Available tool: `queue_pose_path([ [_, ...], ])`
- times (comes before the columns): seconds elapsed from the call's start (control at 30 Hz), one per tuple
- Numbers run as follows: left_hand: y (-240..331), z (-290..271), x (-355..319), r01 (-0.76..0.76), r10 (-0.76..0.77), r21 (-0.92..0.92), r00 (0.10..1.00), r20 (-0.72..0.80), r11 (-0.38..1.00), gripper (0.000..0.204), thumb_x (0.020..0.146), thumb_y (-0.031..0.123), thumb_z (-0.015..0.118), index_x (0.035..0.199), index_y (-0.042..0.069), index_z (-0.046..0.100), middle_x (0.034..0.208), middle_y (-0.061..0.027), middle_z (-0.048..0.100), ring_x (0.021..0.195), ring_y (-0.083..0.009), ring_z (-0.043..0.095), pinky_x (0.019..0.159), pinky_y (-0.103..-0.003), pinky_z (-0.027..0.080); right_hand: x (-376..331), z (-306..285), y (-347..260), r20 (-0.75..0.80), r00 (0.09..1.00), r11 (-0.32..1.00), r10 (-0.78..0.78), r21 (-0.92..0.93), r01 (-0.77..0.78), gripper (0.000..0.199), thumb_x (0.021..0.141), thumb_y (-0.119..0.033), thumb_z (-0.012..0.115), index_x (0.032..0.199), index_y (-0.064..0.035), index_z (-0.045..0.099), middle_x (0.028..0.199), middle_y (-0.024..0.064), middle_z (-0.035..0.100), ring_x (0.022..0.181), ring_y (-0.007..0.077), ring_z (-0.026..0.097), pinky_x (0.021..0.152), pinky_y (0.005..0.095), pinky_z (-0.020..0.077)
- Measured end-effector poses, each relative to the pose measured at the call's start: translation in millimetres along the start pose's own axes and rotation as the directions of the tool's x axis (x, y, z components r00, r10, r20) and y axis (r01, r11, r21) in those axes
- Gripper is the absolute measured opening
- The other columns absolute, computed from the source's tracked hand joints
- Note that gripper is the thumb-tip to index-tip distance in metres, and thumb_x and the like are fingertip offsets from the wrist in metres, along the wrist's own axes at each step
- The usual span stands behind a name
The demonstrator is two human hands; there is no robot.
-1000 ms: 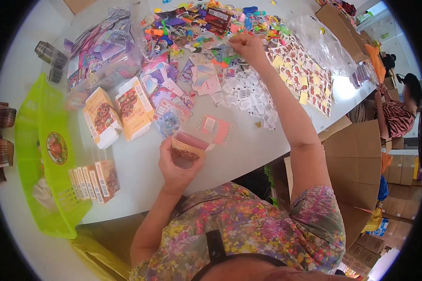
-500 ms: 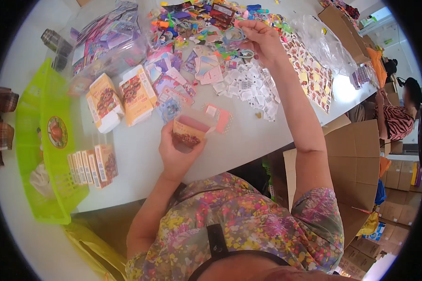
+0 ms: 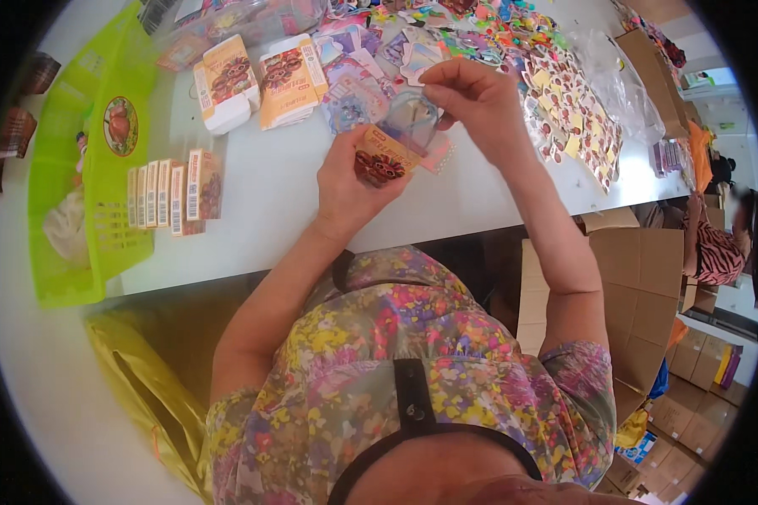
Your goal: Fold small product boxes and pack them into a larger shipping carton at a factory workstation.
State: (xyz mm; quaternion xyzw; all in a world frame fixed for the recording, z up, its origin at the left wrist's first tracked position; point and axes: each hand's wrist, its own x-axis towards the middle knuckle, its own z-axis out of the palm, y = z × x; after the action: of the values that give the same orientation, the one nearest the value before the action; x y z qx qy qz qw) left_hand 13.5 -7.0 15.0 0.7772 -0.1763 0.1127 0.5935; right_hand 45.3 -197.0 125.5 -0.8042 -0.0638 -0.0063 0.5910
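In my left hand [image 3: 354, 181] is a small orange-yellow carton [image 3: 386, 158] printed with brown pictures, its top turned toward my right hand. My right hand [image 3: 480, 105] pinches a pale blue, translucent ring-shaped trinket [image 3: 414, 111] just over the carton's opening; its exact kind is unclear. Behind the carton lies a pink card with a beaded edge [image 3: 440, 155], partly hidden. Purple and pink cards [image 3: 358, 80] are heaped beyond my left hand. Two empty-looking flat cartons, one orange and white [image 3: 227, 80] and one beside it [image 3: 290, 80], lie farther left.
Several filled-looking small boxes [image 3: 202, 185] stand in a row at left, beside a green plastic basket [image 3: 135, 194]. Sticker sheets [image 3: 573, 109] and a clear plastic bag [image 3: 611, 80] lie at right. Below the table edge is an opened brown cardboard box [image 3: 640, 295]. A person in a striped top [image 3: 720, 252] is at far right.
My right hand has come down and nearer from the trinket pile, bringing the ring-shaped trinket to the carton. My left hand has tilted the carton toward it. The view has shifted.
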Motion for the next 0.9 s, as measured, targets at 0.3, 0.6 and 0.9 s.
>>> queue_pose_path([
  [0.3, 2, -1, -1, 0.063, -0.062, -0.010, 0.998, 0.029, 0.998, 0.075, 0.067, 0.013, 0.088, 0.125, -0.003, 0.044, 0.106, -0.0107, 0.062, 0.094, -0.0154, 0.064, 0.082, -0.030, 0.054, -18, 22, -5, 0.258, 0.745, 0.470, -0.615, -0.639, 0.609, 0.012, 0.080, 0.000, 0.071, 0.091, -0.0021, 0.068, 0.082, 0.0066, 0.067, 0.074, 0.0138, 0.063, 0.063, 0.0269, 0.0503],
  [0.6, 0, -2, 0, 0.100, -0.100, -0.140, 0.995, 0.003, 0.985, 0.076, 0.066, 0.012, 0.088, 0.126, 0.000, 0.043, 0.107, -0.0109, 0.062, 0.094, -0.0163, 0.065, 0.080, -0.030, 0.056, -23, 4, -1, 0.061, 0.934, 0.864, -0.351, -0.363, 0.348, 0.019, 0.076, -0.002, 0.074, 0.095, -0.0063, 0.071, 0.105, 0.0045, 0.067, 0.087, 0.0122, 0.063, 0.062, 0.0240, 0.0477],
  [0.9, -7, 0, -5, 0.071, -0.082, -0.174, 0.995, -0.056, 0.982, 0.075, 0.068, 0.015, 0.087, 0.127, 0.001, 0.041, 0.107, -0.0124, 0.062, 0.097, -0.0194, 0.065, 0.078, -0.030, 0.056, -43, 37, 17, -0.030, 0.975, 0.956, -0.221, -0.203, 0.210, 0.047, 0.075, -0.004, 0.078, 0.117, -0.0051, 0.058, 0.107, 0.0060, 0.063, 0.094, 0.0133, 0.060, 0.075, 0.0288, 0.0520],
])
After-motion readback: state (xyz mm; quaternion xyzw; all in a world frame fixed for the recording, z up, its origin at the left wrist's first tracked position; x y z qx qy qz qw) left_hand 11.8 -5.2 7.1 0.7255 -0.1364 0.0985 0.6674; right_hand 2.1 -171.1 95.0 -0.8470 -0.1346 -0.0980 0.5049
